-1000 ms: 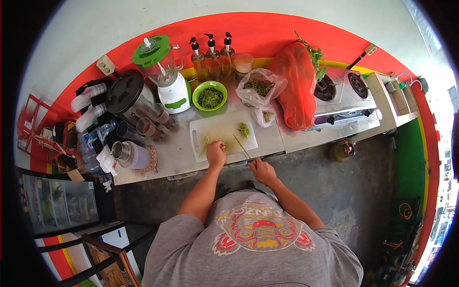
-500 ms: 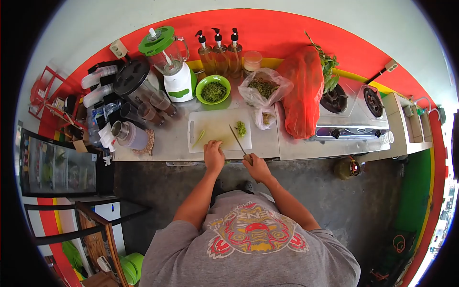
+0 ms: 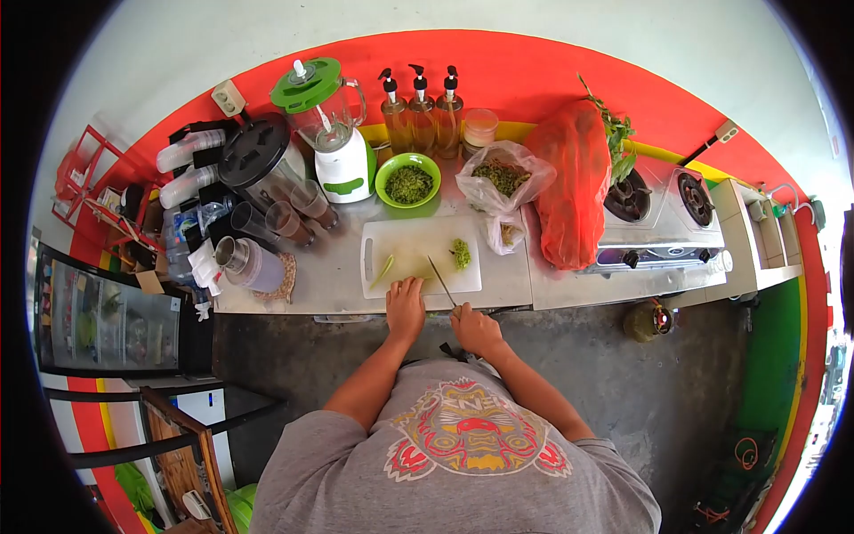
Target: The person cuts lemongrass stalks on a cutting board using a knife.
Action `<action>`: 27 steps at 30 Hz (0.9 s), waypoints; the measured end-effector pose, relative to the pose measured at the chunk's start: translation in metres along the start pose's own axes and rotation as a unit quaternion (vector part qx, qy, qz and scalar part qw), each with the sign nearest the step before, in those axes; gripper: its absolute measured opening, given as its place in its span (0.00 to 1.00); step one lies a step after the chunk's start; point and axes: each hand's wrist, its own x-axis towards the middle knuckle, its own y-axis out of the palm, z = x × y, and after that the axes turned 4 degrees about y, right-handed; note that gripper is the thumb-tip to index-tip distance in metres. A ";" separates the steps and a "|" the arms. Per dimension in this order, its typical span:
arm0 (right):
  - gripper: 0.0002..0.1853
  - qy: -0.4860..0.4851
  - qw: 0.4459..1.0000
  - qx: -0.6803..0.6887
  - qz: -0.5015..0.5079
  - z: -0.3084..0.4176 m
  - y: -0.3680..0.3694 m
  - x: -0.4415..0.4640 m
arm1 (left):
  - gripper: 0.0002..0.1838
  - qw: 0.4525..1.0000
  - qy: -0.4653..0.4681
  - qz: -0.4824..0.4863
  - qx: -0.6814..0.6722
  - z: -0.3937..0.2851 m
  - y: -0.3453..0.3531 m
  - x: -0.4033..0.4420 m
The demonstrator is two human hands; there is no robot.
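The white cutting board (image 3: 378, 245) lies on the metal counter with a thin green vegetable piece (image 3: 384, 269) on its left and a small heap of chopped green vegetable (image 3: 460, 254) on its right. My left hand (image 3: 406, 309) rests at the board's front edge, its fingers bent down and close together; what lies under them is hidden. Gripped by its handle in my right hand (image 3: 477, 329) is a knife (image 3: 440, 279), its blade pointing forward and left over the board. Behind the board stands a green bowl (image 3: 433, 190) of chopped greens.
A blender (image 3: 345, 165), cups (image 3: 283, 218) and a steel-topped jar (image 3: 256, 267) stand to the left. Pump bottles (image 3: 422, 120) line the wall. Right of the board are a plastic bag of greens (image 3: 534, 182), a red bag (image 3: 574, 205) and a gas stove (image 3: 658, 236).
The whole view has shifted, with the counter lower and slightly right. My left-hand fingers now point more forward over the board edge. My right hand still holds the knife, its blade angled similarly.
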 end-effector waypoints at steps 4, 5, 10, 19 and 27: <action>0.23 0.030 0.998 -0.049 -0.002 0.026 0.000 -0.011 | 0.24 0.999 0.044 0.026 -0.001 0.009 -0.004 -0.006; 0.23 0.032 0.998 -0.056 -0.001 0.032 -0.001 -0.012 | 0.25 0.998 0.056 0.025 -0.005 0.010 -0.006 -0.007; 0.22 0.050 0.996 -0.073 0.000 0.050 -0.012 -0.011 | 0.25 0.996 0.084 0.032 -0.009 0.017 -0.009 -0.004; 0.17 0.115 0.992 -0.049 0.000 0.032 0.036 0.014 | 0.27 0.992 0.099 0.072 -0.031 0.023 -0.013 0.002; 0.17 0.103 0.990 -0.101 -0.010 0.045 0.032 0.004 | 0.25 0.992 0.082 0.073 -0.059 0.022 -0.013 0.009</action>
